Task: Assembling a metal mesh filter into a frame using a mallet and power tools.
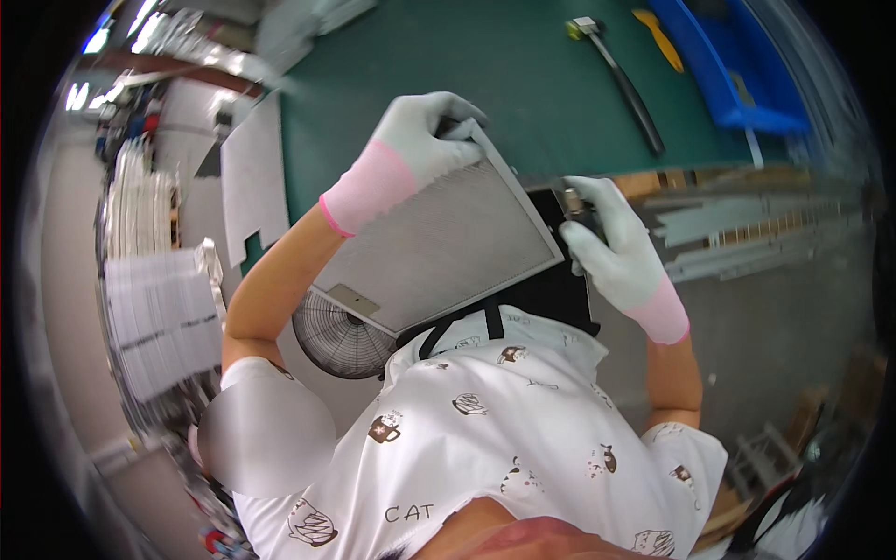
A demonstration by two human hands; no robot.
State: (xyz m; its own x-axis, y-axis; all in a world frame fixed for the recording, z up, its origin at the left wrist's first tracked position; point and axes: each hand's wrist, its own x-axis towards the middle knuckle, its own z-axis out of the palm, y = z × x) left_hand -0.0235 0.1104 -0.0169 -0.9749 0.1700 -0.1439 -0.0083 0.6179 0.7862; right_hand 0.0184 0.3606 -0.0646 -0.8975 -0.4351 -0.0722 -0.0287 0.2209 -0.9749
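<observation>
A rectangular framed mesh panel [448,238], grey with a pale metal rim, is held tilted in front of my body. My left hand [415,140], in a white glove with a pink cuff, grips its far corner with the fingers bent over the rim. Near the panel's bottom left corner sits a small tan latch plate [352,300]. My right hand [611,243], gloved the same way, is just off the panel's right edge. Its fingers are closed around a small dark tool [580,213] with a brownish metal end; the exact kind cannot be made out.
A green worktable [392,70] lies ahead, bearing a black-handled hammer [625,89], a yellow tool [661,42] and a blue bin [747,117]. A flat white sheet [257,177] rests at its left edge. A round fan [345,341] stands below the panel, beside stacked white parts [163,313].
</observation>
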